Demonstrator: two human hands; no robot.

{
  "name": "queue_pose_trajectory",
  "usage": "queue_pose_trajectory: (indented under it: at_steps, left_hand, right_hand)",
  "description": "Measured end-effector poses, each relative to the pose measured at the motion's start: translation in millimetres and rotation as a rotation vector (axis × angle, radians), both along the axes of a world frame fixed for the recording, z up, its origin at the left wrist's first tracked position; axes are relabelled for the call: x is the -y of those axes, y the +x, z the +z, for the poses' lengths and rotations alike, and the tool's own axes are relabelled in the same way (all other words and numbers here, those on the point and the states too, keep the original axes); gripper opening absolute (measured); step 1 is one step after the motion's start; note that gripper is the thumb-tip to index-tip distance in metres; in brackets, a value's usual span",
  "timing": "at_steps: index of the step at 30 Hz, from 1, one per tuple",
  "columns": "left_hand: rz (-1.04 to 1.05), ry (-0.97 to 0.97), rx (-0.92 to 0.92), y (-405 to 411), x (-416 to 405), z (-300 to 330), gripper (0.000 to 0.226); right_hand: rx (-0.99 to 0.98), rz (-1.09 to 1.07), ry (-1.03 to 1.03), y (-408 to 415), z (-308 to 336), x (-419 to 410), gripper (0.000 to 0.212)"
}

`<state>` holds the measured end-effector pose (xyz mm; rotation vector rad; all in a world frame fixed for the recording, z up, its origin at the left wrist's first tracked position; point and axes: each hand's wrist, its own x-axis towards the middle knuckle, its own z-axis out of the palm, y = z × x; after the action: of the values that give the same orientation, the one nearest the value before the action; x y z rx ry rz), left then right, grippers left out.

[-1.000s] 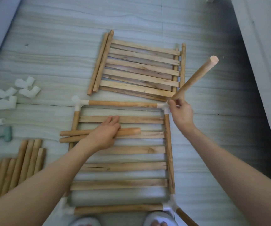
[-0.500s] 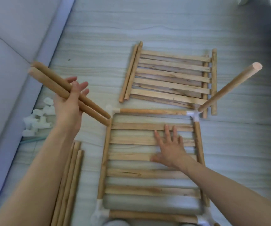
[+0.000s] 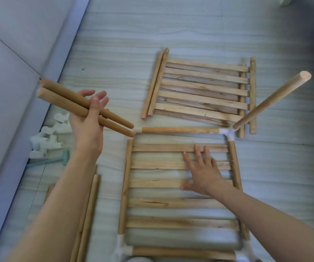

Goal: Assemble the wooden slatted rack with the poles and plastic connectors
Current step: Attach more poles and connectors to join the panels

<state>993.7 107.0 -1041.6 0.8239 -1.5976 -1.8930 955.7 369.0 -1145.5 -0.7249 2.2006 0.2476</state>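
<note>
Step in hand, judged: fitting upright poles into corner connectors of near slatted shelf [image 3: 179,183] on floor.

Left hand [image 3: 88,127] grips two poles [image 3: 80,105], long axis running far-left to near-right, near tips beside shelf's far-left corner.

Right hand [image 3: 202,172] open, flat on slats, steadying.

Standing pole [image 3: 271,102] in far-right connector [image 3: 228,132].

Next move likely needs one pole tip aligned to far-left socket.

Pale grey wood-grain floor [image 3: 171,31]; lavender padded panel [image 3: 10,53] along left; daylight, soft shadows.

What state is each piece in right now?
Left hand: grips two loose poles, lifted off the floor.
Right hand: open, flat on the framed slat panel.
Upright pole: seated in the far right corner connector.
Second slat panel: unframed, on the floor.
Spare connectors: loose pile.
</note>
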Motion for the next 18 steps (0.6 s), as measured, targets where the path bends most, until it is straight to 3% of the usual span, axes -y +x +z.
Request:
queue_pose_trajectory:
  at_steps: [7, 14, 18]
  left_hand:
    - [0.016, -0.028, 0.018, 0.3, 2.3, -2.0, 0.008]
    - [-0.192, -0.341, 0.193, -14.8, -0.9, 6.4, 0.008]
    - [-0.264, -0.421, 0.212, -18.1, -0.6, 6.5, 0.011]
  right_hand:
    - [0.02, 0.013, 0.016, -2.1, 2.8, 0.7, 0.104]
    - [0.003, 0.007, 0.02, -0.4, 0.6, 1.2, 0.105]
    - [-0.008, 0.005, 0.005, 0.3, 0.3, 1.5, 0.105]
